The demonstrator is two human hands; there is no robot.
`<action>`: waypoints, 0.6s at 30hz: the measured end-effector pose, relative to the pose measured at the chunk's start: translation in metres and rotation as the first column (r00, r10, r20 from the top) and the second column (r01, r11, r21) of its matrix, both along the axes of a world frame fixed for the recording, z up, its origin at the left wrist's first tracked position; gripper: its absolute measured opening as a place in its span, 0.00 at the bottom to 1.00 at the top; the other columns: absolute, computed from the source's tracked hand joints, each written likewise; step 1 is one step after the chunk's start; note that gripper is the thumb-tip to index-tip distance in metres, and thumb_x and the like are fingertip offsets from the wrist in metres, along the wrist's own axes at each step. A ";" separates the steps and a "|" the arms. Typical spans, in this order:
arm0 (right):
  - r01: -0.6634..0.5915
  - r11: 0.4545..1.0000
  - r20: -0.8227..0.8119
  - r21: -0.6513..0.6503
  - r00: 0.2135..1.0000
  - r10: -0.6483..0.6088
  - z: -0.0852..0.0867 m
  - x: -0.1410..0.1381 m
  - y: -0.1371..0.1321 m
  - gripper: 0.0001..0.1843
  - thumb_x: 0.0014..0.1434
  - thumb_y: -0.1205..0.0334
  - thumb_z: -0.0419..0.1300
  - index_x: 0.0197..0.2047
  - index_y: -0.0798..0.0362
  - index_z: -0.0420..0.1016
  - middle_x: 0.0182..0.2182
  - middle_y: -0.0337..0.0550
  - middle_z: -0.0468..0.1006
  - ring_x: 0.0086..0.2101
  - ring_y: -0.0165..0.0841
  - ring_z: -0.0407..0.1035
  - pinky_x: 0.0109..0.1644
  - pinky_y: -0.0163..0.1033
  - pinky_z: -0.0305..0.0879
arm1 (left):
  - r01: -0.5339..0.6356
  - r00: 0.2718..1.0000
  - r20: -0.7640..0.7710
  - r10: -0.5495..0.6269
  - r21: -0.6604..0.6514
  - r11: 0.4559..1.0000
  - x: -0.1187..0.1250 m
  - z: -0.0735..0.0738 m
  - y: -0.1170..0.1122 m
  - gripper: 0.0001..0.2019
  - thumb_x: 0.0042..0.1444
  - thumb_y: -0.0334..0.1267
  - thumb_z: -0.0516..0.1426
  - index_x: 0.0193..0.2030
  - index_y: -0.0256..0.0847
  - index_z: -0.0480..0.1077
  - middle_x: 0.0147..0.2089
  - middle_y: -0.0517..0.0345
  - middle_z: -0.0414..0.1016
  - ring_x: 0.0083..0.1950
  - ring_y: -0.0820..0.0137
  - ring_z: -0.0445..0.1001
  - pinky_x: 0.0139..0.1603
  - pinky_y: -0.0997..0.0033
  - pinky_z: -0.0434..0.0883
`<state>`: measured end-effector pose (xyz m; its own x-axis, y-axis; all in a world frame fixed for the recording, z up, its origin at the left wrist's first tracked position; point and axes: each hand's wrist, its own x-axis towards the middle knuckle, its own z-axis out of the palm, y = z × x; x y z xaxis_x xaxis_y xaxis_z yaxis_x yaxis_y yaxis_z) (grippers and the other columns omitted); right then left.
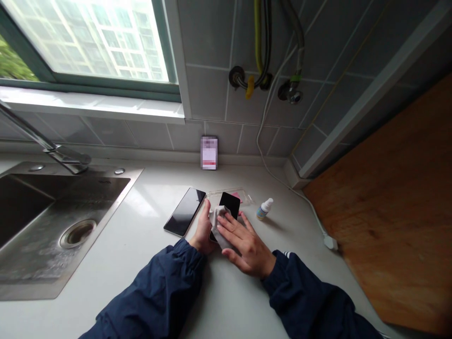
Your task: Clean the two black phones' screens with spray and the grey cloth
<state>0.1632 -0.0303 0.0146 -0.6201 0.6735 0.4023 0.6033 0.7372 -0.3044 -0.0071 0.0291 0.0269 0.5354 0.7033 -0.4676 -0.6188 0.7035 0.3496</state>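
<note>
My left hand [202, 231] is closed around the edge of a black-screened smartphone [231, 202], with the thumb along its side. A grey cloth [220, 215] with a zigzag edge covers the lower part of that screen. My right hand [245, 242] presses the cloth onto the phone with its fingers fairly straight. To the left a larger dark phone or small tablet [185, 212] lies face up on the counter. Behind the held phone is a clear plastic case [246, 196] with something pink in it. A small white-capped spray bottle [264, 209] stands to the right.
On the left, a steel sink [102, 207] with a tap [68, 157] is set into the white counter [141, 263]. A pixelated upright screen [209, 153] leans against the tiled wall. A white cable with a plug [330, 242] runs down beside the wooden panel [395, 212].
</note>
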 end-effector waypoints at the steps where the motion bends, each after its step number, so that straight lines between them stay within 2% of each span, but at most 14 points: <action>1: 0.020 1.000 0.005 -0.004 1.000 -0.020 -0.001 0.000 0.001 0.32 0.76 0.51 0.50 0.78 0.53 0.53 0.75 0.53 0.58 0.76 0.46 0.46 0.78 0.68 0.35 | -0.002 1.000 -0.001 0.002 0.003 1.000 0.000 0.000 0.000 0.35 0.69 0.65 0.47 0.39 0.32 0.79 0.31 0.43 0.83 0.40 0.56 0.85 0.43 0.63 0.79; 5: 0.078 0.997 0.012 -0.001 0.997 -0.078 -0.001 0.002 0.004 0.32 0.76 0.52 0.50 0.79 0.50 0.52 0.75 0.51 0.57 0.75 0.46 0.48 0.76 0.70 0.42 | 0.020 0.998 0.065 -0.024 0.061 0.998 0.000 -0.001 0.001 0.38 0.69 0.66 0.45 0.56 0.29 0.78 0.43 0.39 0.85 0.49 0.53 0.84 0.53 0.57 0.78; 8: 0.120 0.993 0.002 0.000 0.993 -0.120 -0.001 0.004 0.006 0.32 0.76 0.53 0.50 0.79 0.49 0.52 0.75 0.50 0.57 0.75 0.47 0.50 0.76 0.71 0.45 | 0.018 0.994 0.106 -0.029 0.103 0.994 0.000 -0.003 0.002 0.40 0.70 0.65 0.43 0.64 0.29 0.73 0.51 0.37 0.84 0.54 0.52 0.83 0.58 0.56 0.76; 14: 0.211 0.977 -0.039 -0.017 0.977 -0.211 -0.005 0.008 0.012 0.30 0.76 0.54 0.50 0.77 0.49 0.56 0.75 0.48 0.57 0.74 0.47 0.50 0.76 0.70 0.46 | -0.002 0.995 0.101 -0.014 0.158 0.987 0.002 -0.003 0.005 0.37 0.71 0.62 0.44 0.69 0.31 0.68 0.55 0.37 0.82 0.56 0.52 0.82 0.63 0.56 0.73; 18: 0.226 0.974 -0.076 0.002 0.971 -0.225 -0.007 0.006 0.013 0.29 0.76 0.54 0.50 0.76 0.50 0.59 0.74 0.49 0.59 0.74 0.47 0.51 0.76 0.68 0.45 | -0.023 0.995 0.101 0.006 0.171 0.985 0.002 -0.004 0.004 0.38 0.72 0.61 0.43 0.69 0.29 0.68 0.55 0.36 0.82 0.55 0.53 0.82 0.62 0.56 0.73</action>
